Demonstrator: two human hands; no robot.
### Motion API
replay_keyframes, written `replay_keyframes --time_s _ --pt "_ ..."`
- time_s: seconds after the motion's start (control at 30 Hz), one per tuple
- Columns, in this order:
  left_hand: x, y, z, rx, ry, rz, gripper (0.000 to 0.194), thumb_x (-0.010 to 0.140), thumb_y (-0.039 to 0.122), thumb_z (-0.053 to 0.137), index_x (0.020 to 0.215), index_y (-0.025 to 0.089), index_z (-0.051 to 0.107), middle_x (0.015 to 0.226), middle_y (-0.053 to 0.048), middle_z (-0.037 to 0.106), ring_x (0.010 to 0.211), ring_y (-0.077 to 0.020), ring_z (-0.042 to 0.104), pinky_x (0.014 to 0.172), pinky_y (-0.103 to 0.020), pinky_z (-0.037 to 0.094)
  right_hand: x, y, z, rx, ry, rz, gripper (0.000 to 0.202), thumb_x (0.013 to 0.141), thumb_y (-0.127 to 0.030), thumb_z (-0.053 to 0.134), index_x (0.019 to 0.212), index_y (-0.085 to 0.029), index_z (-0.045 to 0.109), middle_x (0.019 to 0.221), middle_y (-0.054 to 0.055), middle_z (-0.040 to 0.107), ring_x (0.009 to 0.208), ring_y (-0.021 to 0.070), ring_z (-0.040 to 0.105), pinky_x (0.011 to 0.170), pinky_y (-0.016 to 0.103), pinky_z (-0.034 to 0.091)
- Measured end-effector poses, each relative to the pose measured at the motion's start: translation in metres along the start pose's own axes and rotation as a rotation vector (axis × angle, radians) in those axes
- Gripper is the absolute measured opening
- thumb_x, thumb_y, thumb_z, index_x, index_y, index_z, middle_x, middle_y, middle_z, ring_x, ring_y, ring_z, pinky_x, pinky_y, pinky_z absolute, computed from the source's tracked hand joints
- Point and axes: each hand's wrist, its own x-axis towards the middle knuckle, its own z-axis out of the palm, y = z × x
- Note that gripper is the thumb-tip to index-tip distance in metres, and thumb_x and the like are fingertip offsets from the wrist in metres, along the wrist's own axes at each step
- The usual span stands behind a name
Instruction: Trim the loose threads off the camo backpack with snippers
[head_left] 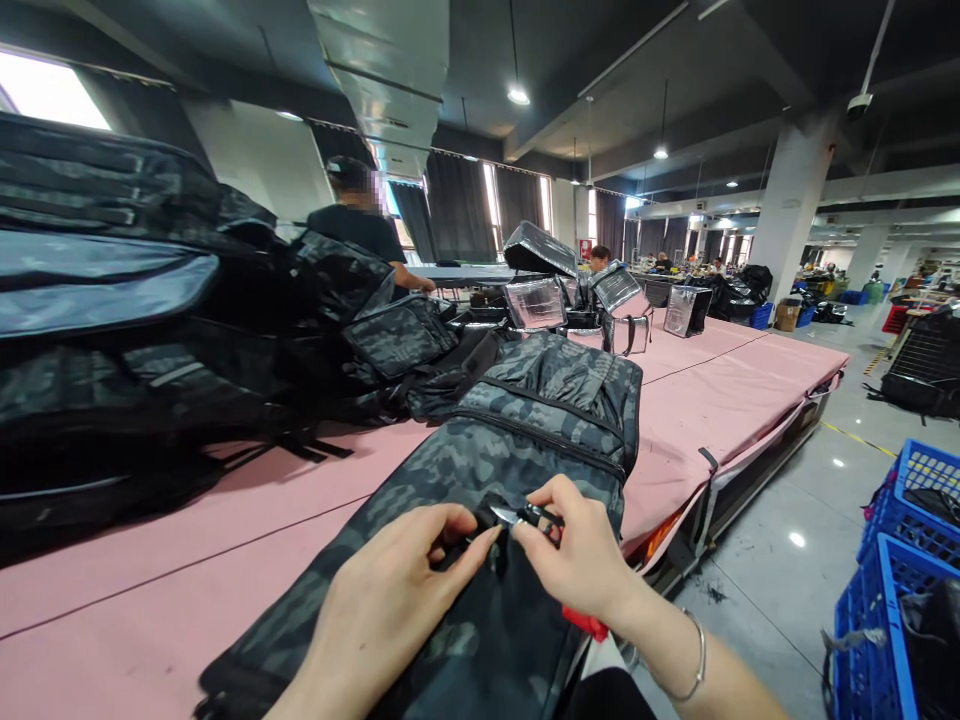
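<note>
Head view, camouflage backpack (480,480) under both hands, right hand (581,555) gripping small snips (525,516), left hand (390,600) pinching fabric beside them

Long pink counter (712,400); glossy grey floor (780,590); blue crates (900,560) at right; dark curtains (457,205); ceiling lamps (517,96) lit.

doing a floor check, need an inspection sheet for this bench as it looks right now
surface: long pink table, mostly covered on the near and left side
job's things: camo backpack lying flat; small snips at its fabric
clutter: pile of dark bags on the left; silver-lined bags further down
hands: left hand pinches the fabric; right hand holds the snips
cables: nothing seen
surroundings: blue crates on the floor at right; a person at the far table
</note>
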Motion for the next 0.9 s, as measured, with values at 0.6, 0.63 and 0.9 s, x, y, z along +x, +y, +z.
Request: replay_keyframes --time_s 0.6,0.63,0.9 --pt "0.004 0.004 -0.004 -0.103 -0.024 -0.057 0.038 0.077 0.061 0.052 0.069 0.024 0.061 0.060 0.002 0.063 0.049 -0.0131 0.057 0.048 -0.023 0.043 -0.001 0.000 0.009 0.337 0.097 0.083 0.014 0.075 -0.027 0.059 0.086 -0.020 0.053 0.061 -0.005 0.051 0.054 0.0112 0.047 0.053 0.024 0.036" --pt "0.004 0.003 -0.004 -0.102 -0.037 -0.073 0.038 0.076 0.061 0.052 0.068 0.024 0.061 0.059 0.002 0.063 0.049 -0.0134 0.057 0.048 -0.023 0.043 -0.001 -0.001 0.009 0.375 0.077 0.081 0.015 0.074 -0.028 0.060 0.085 -0.020 0.053 0.061 -0.005 0.051 0.054 0.0111 0.047 0.052 0.023 0.036" --pt "-0.001 0.006 -0.003 -0.099 -0.065 -0.086 0.038 0.077 0.060 0.050 0.066 0.024 0.060 0.057 0.002 0.062 0.049 -0.0139 0.057 0.048 -0.024 0.043 0.004 -0.007 0.005 0.290 0.148 0.024 0.016 0.077 -0.030 0.060 0.088 -0.019 0.054 0.060 -0.005 0.053 0.052 0.0118 0.051 0.051 0.022 0.039"
